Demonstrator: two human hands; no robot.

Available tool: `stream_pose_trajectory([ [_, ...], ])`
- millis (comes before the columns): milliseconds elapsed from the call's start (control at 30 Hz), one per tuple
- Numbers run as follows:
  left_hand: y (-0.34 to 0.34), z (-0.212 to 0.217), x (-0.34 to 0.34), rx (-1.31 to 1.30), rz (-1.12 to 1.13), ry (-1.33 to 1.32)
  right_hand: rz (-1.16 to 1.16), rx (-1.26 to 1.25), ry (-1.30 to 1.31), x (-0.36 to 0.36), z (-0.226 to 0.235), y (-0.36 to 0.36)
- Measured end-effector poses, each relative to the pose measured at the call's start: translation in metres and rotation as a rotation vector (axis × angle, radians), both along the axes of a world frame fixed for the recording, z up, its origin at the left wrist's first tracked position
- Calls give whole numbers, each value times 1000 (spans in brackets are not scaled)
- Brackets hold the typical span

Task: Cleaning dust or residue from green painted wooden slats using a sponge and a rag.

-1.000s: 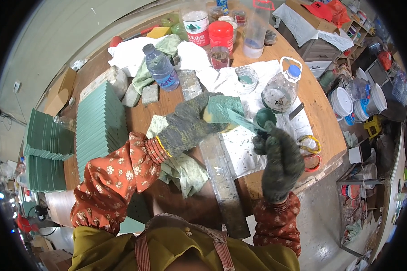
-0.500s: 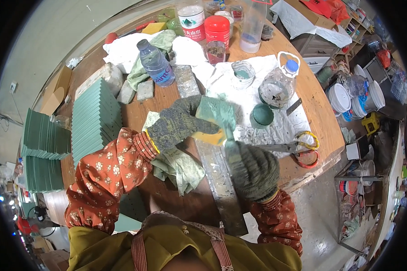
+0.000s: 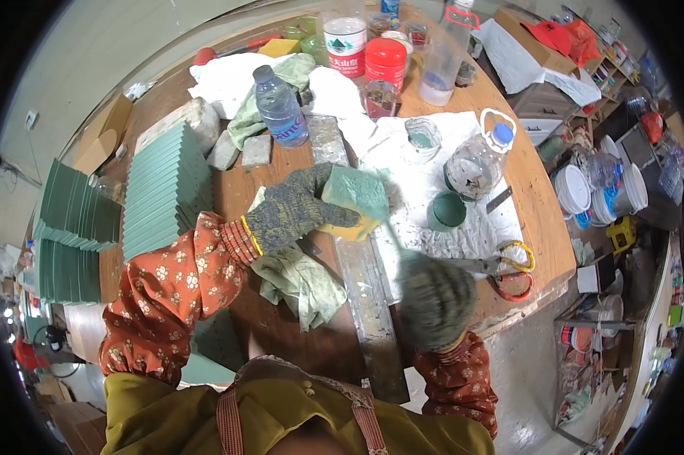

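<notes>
A yellow sponge block (image 3: 349, 196) with green paint over its upper face is gripped at its left side by my gloved left hand (image 3: 292, 212). My right hand (image 3: 437, 299), in a similar dark glove and blurred by motion, is closed round a thin green-smeared brush (image 3: 396, 239). The brush's upper end is at the sponge's right edge; whether it touches cannot be made out. To the right of the sponge stands a small cup of green paint (image 3: 446, 212). Under my hands runs a long paint-stained metal bar (image 3: 364, 292), with a crumpled pale green cloth (image 3: 304, 288) beside it.
Ridged green stacks (image 3: 167, 189) stand at the left. A water bottle (image 3: 279, 110), a red-lidded jar (image 3: 386, 64) and a cut jug (image 3: 478, 163) occupy the far side. Scissors (image 3: 512, 265) lie near the table's right edge, on white cloth (image 3: 391, 159).
My right hand and the brush have moved down and slightly right, off the sponge's face to its edge. The sponge stays in my left hand, and the whole view has shifted a little.
</notes>
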State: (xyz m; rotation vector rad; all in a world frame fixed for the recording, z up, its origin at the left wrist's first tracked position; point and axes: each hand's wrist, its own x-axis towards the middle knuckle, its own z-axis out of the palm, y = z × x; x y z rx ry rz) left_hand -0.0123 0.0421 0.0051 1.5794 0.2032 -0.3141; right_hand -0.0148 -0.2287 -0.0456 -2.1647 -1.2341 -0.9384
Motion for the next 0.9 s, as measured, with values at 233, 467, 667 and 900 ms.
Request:
stream_pose_trajectory([
  [233,22,5,-1,-116,28,-108,-137,309,436,102,39,28],
  [467,35,32,-23,111,82,-254,-356,-95,489,204,8,38],
  [667,44,42,-41,-120,310,-217,-183,-45,696,130,56,81],
  [900,12,49,-44,-648,359,-470,824,674,1564,41,42,129],
])
